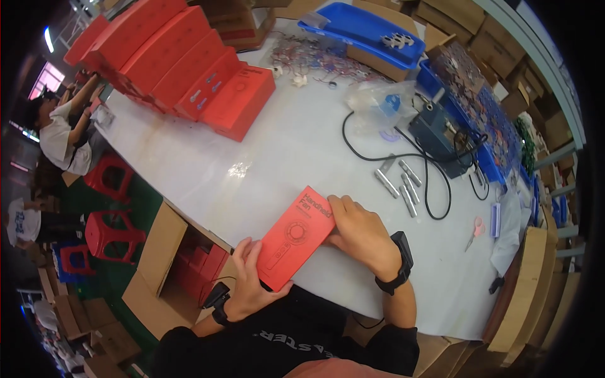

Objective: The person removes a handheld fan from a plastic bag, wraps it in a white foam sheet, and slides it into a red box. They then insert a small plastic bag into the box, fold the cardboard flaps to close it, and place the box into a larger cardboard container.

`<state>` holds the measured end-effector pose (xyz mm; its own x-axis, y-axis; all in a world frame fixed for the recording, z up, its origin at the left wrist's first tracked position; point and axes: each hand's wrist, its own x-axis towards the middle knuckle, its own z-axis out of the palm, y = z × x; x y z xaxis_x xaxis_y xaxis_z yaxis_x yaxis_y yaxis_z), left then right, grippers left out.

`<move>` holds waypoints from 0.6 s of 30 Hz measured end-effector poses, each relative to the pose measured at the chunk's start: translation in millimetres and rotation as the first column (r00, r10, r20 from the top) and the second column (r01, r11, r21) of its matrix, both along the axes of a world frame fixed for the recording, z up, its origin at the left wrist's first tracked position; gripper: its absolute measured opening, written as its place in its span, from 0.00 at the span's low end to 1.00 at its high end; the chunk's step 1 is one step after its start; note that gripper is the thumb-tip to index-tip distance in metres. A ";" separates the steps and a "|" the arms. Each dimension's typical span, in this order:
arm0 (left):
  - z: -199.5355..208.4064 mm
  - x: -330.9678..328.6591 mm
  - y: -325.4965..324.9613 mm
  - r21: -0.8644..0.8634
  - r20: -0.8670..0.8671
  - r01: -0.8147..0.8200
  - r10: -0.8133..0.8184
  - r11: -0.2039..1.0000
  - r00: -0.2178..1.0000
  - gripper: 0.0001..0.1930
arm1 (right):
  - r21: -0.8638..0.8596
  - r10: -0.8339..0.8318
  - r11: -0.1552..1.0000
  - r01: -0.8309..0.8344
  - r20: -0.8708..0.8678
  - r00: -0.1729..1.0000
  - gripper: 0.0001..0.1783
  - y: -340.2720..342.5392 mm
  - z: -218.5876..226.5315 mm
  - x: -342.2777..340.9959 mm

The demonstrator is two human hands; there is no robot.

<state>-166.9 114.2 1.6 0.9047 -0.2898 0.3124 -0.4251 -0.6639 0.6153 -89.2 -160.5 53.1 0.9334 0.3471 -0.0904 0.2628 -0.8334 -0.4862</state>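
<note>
A slim red cardboard box (293, 242) with a line drawing of a small fan on its face is held tilted over the near edge of the white table. My left hand (249, 283) grips its lower left end, thumb along the bottom edge. Around its upper right side my right hand (362, 233) is closed, fingers at the top corner. The box's underside is hidden. Below and left of my left hand, an open brown carton (150, 264) holds more red boxes (200, 268).
Red boxes (170, 60) are stacked at the table's far left. To the right are a corded blue-grey device (438, 138), several metal cylinders (408, 194) and pink-handled scissors (477, 228). A blue tray (353, 28) stands at the back. Red stools (113, 236) and a person (63, 135) are left.
</note>
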 end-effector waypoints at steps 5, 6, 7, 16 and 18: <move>-3.5 67.0 46.9 -0.401 -0.062 0.139 -0.178 0.905 0.982 0.53 | 0.171 0.009 0.985 -0.032 0.132 0.991 0.41 -27.5 -12.1 5.1; 4.1 83.0 49.6 -0.358 0.085 0.176 -0.156 0.917 0.984 0.52 | 0.199 -0.046 0.980 0.031 0.072 0.996 0.39 -34.1 -22.3 10.1; 10.5 104.4 54.0 -0.310 0.201 0.172 -0.112 0.935 0.973 0.51 | 0.226 -0.074 0.971 0.077 -0.020 0.997 0.36 -35.2 -40.2 29.3; 58.4 266.5 36.6 -0.100 0.547 -0.220 0.238 0.970 0.802 0.26 | 0.384 -0.267 0.876 0.292 -0.119 0.956 0.20 -30.5 -54.3 32.1; 50.5 280.9 35.4 -0.044 0.553 -0.295 0.269 0.955 0.789 0.24 | 0.373 -0.268 0.880 0.294 -0.121 0.956 0.20 -29.8 -52.4 33.8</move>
